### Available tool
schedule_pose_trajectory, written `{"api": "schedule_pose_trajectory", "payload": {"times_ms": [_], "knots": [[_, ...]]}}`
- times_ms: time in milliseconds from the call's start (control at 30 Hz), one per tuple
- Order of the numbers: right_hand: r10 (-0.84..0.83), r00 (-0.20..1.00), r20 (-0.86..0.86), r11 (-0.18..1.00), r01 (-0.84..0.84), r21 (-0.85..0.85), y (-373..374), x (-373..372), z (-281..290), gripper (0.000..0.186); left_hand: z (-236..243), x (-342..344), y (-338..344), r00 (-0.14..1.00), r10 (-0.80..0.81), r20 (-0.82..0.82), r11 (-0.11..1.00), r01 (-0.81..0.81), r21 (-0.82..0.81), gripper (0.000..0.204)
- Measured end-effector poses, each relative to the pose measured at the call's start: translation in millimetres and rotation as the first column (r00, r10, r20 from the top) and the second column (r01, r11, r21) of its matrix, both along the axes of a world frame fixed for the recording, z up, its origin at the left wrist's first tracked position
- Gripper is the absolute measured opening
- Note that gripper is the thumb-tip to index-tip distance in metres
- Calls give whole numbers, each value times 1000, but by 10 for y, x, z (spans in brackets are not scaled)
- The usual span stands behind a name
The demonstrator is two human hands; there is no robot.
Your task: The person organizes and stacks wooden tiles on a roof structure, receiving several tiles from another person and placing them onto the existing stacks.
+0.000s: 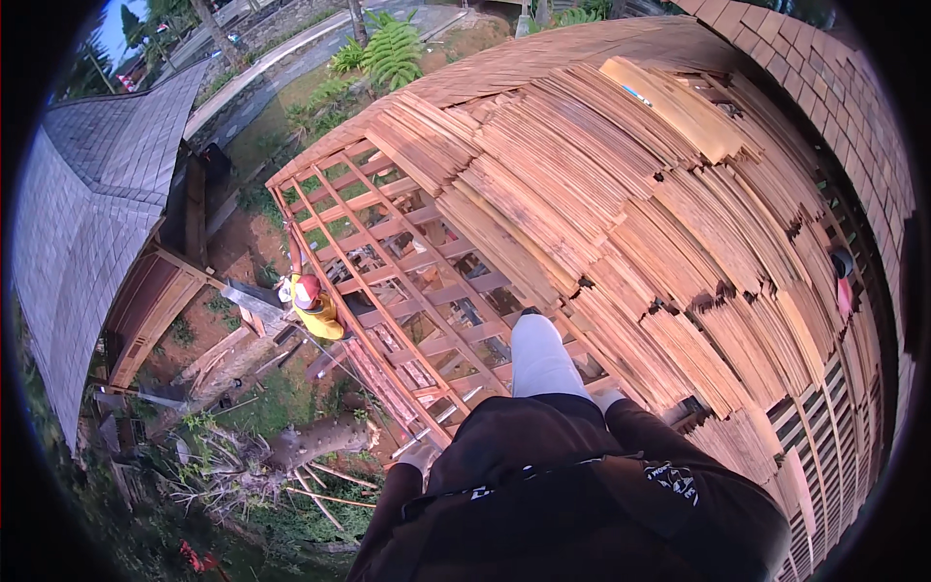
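My left hand (419, 456), in a pale glove, is at the lower edge of the open roof frame, its fingers closed on a wooden batten (433, 423). My right hand (607, 399), also pale-gloved, is beside my white-clad leg (545, 357), close to the stacked wooden shingles (630, 354). My jacket and leg hide most of that hand, so its fingers do not show. Crossing battens and rafters (396, 254) form a grid with open gaps ahead of my left hand. Thin reddish shingles lie in overlapping rows to the right.
A co-worker in a yellow top and red-and-white headgear (312, 306) stands at the frame's left edge. Loose boards (679, 102) lie on the far shingles. A grey shingled roof (107, 223) is at left. A cut tree trunk (325, 441) lies below.
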State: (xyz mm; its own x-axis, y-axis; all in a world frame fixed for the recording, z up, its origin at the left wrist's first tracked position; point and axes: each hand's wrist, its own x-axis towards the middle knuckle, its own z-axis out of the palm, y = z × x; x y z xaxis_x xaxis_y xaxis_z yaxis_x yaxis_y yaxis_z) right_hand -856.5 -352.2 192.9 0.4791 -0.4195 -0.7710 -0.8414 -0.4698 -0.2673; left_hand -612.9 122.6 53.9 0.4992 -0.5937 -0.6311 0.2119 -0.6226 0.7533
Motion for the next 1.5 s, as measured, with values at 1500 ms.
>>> {"api": "schedule_pose_trajectory", "payload": {"times_ms": [1500], "knots": [[232, 968, 91, 973, -230, -28, -416, 212, -732, 51, -265, 186, -144, 682, -587, 437, 807, 531, 256, 34]]}}
